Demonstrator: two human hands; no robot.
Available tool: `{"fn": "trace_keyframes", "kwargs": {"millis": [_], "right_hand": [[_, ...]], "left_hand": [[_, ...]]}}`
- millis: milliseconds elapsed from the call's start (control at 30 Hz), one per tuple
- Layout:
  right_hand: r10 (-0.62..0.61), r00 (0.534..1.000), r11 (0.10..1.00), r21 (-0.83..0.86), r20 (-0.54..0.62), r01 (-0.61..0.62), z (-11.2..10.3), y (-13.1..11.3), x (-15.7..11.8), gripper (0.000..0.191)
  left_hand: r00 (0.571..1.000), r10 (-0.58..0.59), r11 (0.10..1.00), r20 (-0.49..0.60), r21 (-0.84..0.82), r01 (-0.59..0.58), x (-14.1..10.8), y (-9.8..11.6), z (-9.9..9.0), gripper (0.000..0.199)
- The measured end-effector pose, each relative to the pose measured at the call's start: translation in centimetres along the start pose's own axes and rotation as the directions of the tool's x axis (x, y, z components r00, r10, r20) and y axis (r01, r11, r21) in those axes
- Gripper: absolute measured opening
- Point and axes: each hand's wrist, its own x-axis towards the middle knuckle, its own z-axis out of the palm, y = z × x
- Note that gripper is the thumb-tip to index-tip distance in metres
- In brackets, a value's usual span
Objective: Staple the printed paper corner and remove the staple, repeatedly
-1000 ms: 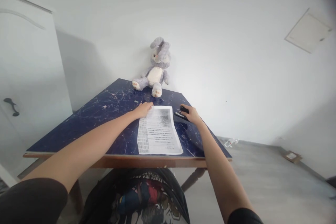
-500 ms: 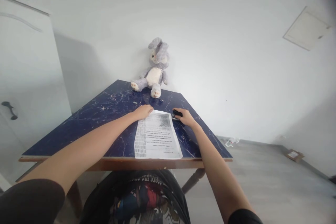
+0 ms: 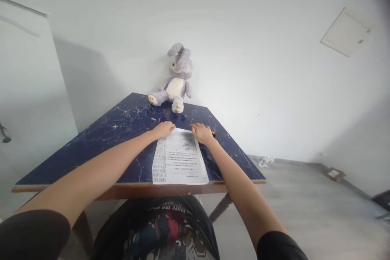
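A printed sheet of paper (image 3: 181,158) lies on the blue marbled table (image 3: 103,150), its near edge at the table's front rim. My left hand (image 3: 165,129) is closed at the sheet's far left corner, thumb side against the paper. At the far right corner, my right hand (image 3: 202,133) has its fingers bent over the paper's edge. Just past the right hand's outer side shows a bit of a small black and orange object (image 3: 213,133), mostly hidden by the hand; its kind cannot be made out.
A grey plush rabbit (image 3: 178,79) sits at the table's far end against the wall. A small pale piece (image 3: 153,119) lies left of the sheet. On the left stands a white cabinet (image 3: 27,73). A cardboard box (image 3: 335,174) and a white power strip (image 3: 266,161) are on the floor.
My right hand has let go of the small black object and moved left onto the sheet's far right corner. My left hand stays at the other corner. The view has shifted slightly.
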Motion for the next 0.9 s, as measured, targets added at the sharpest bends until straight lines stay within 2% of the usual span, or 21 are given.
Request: {"fn": "trace_keyframes", "kwargs": {"millis": [133,200,267,333,400,467,533,567,633,700,733,800,867,900], "right_hand": [[0.008,0.998,0.99,-0.138,0.058,0.0,0.6,-1.4,0.2,0.048],[0.026,0.993,0.994,-0.109,0.114,-0.014,0.5,-1.5,0.8,0.049],[0.019,0.997,1.0,-0.008,0.078,-0.018,0.3,-0.8,1.2,0.05],[0.017,0.998,0.984,0.179,-0.058,-0.007,-0.1,0.5,1.1,0.052],[0.01,0.986,0.919,0.389,-0.165,0.056,-0.5,2.6,0.7,0.051],[-0.091,0.985,0.856,0.494,-0.149,0.153,-0.6,5.0,0.1,0.048],[-0.181,0.981,0.854,0.484,-0.065,0.19,-0.5,7.1,-0.4,0.047],[-0.178,0.984,0.871,0.46,-0.025,0.17,-0.3,8.0,-0.7,0.045],[-0.05,0.999,0.915,0.4,0.002,0.045,0.0,9.1,-1.0,0.037],[0.169,0.985,0.926,0.349,-0.035,-0.146,0.2,9.6,-1.2,0.03],[0.281,0.957,0.909,0.341,-0.079,-0.238,0.2,9.6,-1.2,0.03],[0.462,0.864,0.846,0.395,-0.203,-0.359,0.1,9.3,-1.2,0.03],[0.537,0.793,0.775,0.541,-0.288,-0.328,-0.2,8.4,-0.9,0.034],[0.532,0.794,0.735,0.625,-0.293,-0.262,-0.3,7.7,-0.7,0.037]], "left_hand": [[0.999,0.012,0.999,0.04,0.041,-0.014,0.0,0.2,-0.1,0.03],[0.998,0.018,0.996,0.054,0.091,-0.023,0.0,0.2,-0.2,0.033],[0.998,0.024,0.99,0.054,0.139,-0.031,-0.1,0.1,-0.2,0.035],[0.998,0.03,0.985,0.054,0.165,-0.039,-0.2,0.0,-0.1,0.036],[0.997,0.04,0.984,0.059,0.173,-0.049,-0.4,-0.1,0.0,0.036],[0.998,0.044,0.983,0.053,0.176,-0.053,-0.5,0.0,-0.1,0.035],[0.999,0.045,0.98,0.01,0.194,-0.046,-0.6,0.2,-0.4,0.033],[0.998,0.051,0.978,-0.022,0.204,-0.045,-0.6,0.4,-0.6,0.031],[0.995,0.088,0.978,-0.043,0.193,-0.078,-0.7,0.8,-1.1,0.028],[0.988,0.151,0.982,0.027,0.113,-0.153,-0.8,1.3,-1.3,0.029],[0.981,0.181,0.981,0.074,0.055,-0.185,-0.9,1.5,-1.2,0.027],[0.97,0.206,0.978,0.129,-0.056,-0.2,-1.2,1.8,-0.8,0.022],[0.977,0.182,0.974,0.109,-0.155,-0.164,-1.3,1.9,-0.1,0.026],[0.981,0.168,0.965,0.094,-0.218,-0.145,-1.3,1.9,0.2,0.025]]}}
